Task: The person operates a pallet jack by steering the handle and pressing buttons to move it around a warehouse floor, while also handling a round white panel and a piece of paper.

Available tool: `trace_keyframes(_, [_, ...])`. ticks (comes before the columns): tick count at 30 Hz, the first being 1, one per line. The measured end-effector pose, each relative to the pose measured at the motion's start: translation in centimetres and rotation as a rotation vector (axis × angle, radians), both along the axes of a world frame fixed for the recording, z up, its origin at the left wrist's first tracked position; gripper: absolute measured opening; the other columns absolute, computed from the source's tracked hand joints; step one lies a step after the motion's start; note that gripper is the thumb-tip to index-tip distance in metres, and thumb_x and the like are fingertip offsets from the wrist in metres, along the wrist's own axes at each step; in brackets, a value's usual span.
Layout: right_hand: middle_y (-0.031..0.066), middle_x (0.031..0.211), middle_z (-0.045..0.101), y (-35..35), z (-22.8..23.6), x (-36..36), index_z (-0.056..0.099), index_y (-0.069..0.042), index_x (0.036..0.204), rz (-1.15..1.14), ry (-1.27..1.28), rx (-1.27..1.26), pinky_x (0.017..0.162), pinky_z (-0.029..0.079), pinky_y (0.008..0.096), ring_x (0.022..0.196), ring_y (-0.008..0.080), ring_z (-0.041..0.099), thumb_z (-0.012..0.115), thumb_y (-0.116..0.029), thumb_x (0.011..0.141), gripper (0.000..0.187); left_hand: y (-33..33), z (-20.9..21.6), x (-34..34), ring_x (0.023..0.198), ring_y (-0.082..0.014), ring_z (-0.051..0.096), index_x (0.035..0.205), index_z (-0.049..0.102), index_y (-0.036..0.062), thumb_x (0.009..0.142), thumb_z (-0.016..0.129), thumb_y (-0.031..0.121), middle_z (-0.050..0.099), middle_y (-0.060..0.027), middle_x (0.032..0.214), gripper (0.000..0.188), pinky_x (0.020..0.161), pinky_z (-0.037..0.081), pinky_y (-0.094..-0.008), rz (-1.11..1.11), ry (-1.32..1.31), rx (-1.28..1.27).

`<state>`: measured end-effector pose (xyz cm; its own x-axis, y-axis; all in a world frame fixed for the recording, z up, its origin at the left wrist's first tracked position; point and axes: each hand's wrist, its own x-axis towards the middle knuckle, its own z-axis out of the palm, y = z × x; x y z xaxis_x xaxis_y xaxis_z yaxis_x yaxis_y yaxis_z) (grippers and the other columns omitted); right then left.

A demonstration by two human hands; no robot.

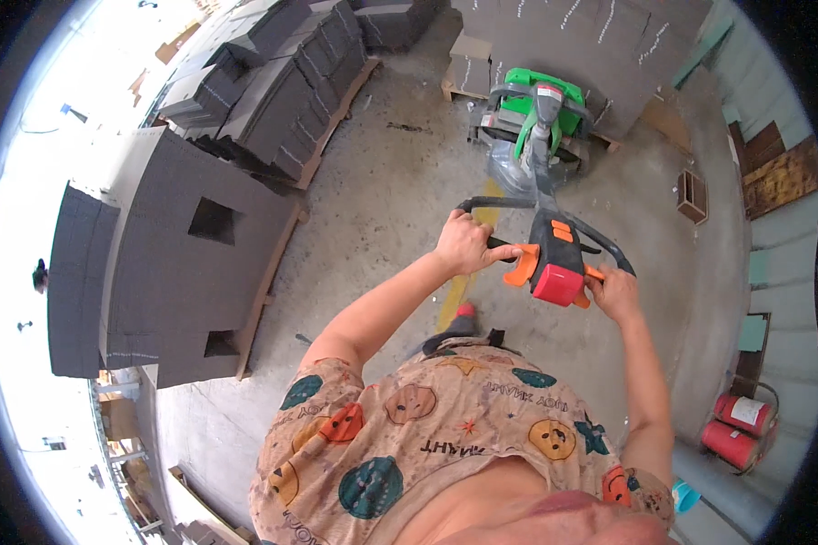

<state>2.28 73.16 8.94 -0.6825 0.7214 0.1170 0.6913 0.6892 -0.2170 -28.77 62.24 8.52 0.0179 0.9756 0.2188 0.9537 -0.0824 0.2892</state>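
Observation:
In front of me stands a green and black electric pallet truck [553,98], joined by its long tiller to a black control head [555,227] with orange and red parts. My left hand [468,243] is closed round the left grip of the tiller handle, its thumb lying by the orange thumb lever [523,264]. On the right grip, my right hand [614,292] is wrapped too, next to another orange lever. The red end button [558,285] faces me between the hands. Whatever the truck's forks carry cannot be made out.
Dark cardboard stacks on wooden pallets [282,109] line the left, with a large dark box [204,245] nearer. More dark cartons [591,45] stand beyond the truck. Right, by the wall, are a small wooden crate [692,197] and red fire extinguishers [731,444]. A yellow line [454,300] marks the concrete floor.

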Motion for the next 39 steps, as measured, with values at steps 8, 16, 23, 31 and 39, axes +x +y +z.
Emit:
trace_keyframes(8, [0.0182, 0.064, 0.061, -1.7, -0.5, 0.9, 0.066, -0.008, 0.078, -0.080, 0.022, -0.111, 0.058, 0.047, 0.0459, 0.066, 0.0388, 0.061, 0.045, -0.058, 0.086, 0.055, -1.3, -0.2, 2.0, 0.052, -0.0250, 0.054, 0.051, 0.063, 0.0063, 0.078, 0.047, 0.070, 0.050, -0.0066, 0.044, 0.071, 0.075, 0.041, -0.0344, 0.093, 0.018, 0.115])
trace_keyframes(16, [0.0190, 0.068, 0.060, -0.6, -1.2, 2.1, 0.061, -0.006, 0.075, 0.002, 0.051, -0.042, 0.060, 0.046, 0.0455, 0.070, 0.0392, 0.060, 0.053, -0.049, 0.085, 0.045, -2.0, -0.1, 2.8, 0.056, -0.0270, 0.057, 0.059, 0.064, 0.0004, 0.076, 0.045, 0.075, 0.056, -0.0128, 0.053, 0.078, 0.083, 0.039, -0.0370, 0.067, -0.021, 0.178])
trace_keyframes(23, [0.0194, 0.074, 0.061, -4.5, -1.0, 0.9, 0.055, -0.004, 0.080, -0.020, -0.050, -0.149, 0.064, 0.046, 0.0471, 0.075, 0.0400, 0.059, 0.063, -0.037, 0.080, 0.034, -4.6, -0.7, 1.4, 0.063, -0.0282, 0.058, 0.064, 0.064, -0.0021, 0.069, 0.046, 0.080, 0.057, -0.0132, 0.055, 0.084, 0.085, 0.039, -0.0376, 0.007, 0.007, 0.055])
trace_keyframes(31, [0.0198, 0.093, 0.064, -5.3, -1.9, -1.7, 0.059, -0.005, 0.104, 0.017, -0.165, -0.389, 0.075, 0.049, 0.0419, 0.086, 0.0366, 0.062, 0.056, -0.054, 0.081, 0.054, -4.5, -5.0, -2.1, 0.073, -0.0301, 0.057, 0.066, 0.062, 0.0037, 0.066, 0.056, 0.074, 0.058, -0.0118, 0.065, 0.071, 0.080, 0.040, -0.0405, -0.059, 0.017, 0.037])
trace_keyframes(39, [0.0114, 0.127, 0.051, 2.3, -6.9, -4.3, 0.039, -0.009, 0.136, 0.145, 0.357, -0.847, 0.099, 0.036, 0.0315, 0.116, 0.0218, 0.050, 0.035, -0.046, 0.097, 0.053, 1.1, -8.5, -4.0, 0.075, -0.0299, 0.056, 0.070, 0.057, 0.0020, 0.048, 0.072, 0.072, 0.053, -0.0120, 0.068, 0.075, 0.080, 0.040, -0.0392, -0.101, -0.006, 0.115])
